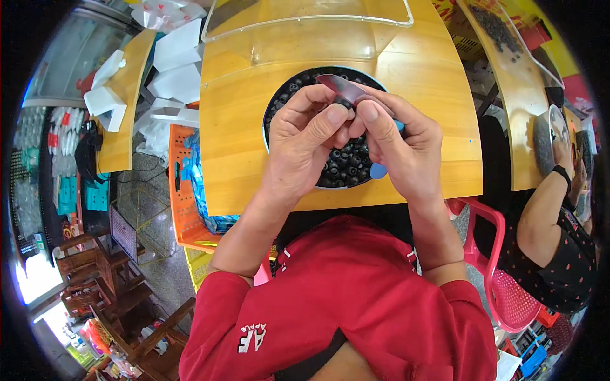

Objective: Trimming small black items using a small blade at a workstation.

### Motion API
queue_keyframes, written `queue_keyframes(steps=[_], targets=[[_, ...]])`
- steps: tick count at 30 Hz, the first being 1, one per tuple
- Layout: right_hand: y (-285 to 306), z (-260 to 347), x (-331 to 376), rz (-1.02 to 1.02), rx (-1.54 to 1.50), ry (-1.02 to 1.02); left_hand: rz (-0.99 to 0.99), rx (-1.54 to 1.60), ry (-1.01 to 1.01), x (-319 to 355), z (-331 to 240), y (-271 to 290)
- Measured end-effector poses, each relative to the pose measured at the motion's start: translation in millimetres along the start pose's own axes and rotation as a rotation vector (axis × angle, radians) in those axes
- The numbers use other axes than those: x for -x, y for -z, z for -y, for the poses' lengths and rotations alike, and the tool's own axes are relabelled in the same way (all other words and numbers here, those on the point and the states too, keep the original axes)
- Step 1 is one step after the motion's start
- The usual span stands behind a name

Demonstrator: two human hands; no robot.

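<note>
A small black piece (344,101) is pinched between both hands above the round bowl (270,114) of black pieces, near the surface's (235,159) front edge. The left hand (305,136) has a narrow grip on it; the right hand (397,143) grips a knife (343,87) (blade against the piece). An orange crate (181,203) stands left.

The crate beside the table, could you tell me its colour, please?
Orange crate, seen in the head view.

A small black round piece (344,101) is pinched above the bowl. A grey knife blade (340,85) lies against it, pointing far-left.
</note>
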State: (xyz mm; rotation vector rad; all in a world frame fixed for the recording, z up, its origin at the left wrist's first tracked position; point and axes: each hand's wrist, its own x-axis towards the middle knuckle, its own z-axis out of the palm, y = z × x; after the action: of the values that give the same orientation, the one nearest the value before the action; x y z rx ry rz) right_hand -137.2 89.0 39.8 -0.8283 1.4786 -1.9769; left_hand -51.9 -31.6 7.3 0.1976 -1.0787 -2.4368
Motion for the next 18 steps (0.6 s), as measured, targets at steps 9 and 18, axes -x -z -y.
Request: queue_keyframes(steps=[9, 18], targets=[[0.9, -8.5, -2.6, -0.032, -0.022, 0.008, 0.02, 0.121, -0.01, -1.0, 7.5, 0.6], [-3.2, -11.2, -3.7, -0.043, -0.096, -0.009, 0.062, 0.144, -0.038, 0.8, 5.8, 2.7]])
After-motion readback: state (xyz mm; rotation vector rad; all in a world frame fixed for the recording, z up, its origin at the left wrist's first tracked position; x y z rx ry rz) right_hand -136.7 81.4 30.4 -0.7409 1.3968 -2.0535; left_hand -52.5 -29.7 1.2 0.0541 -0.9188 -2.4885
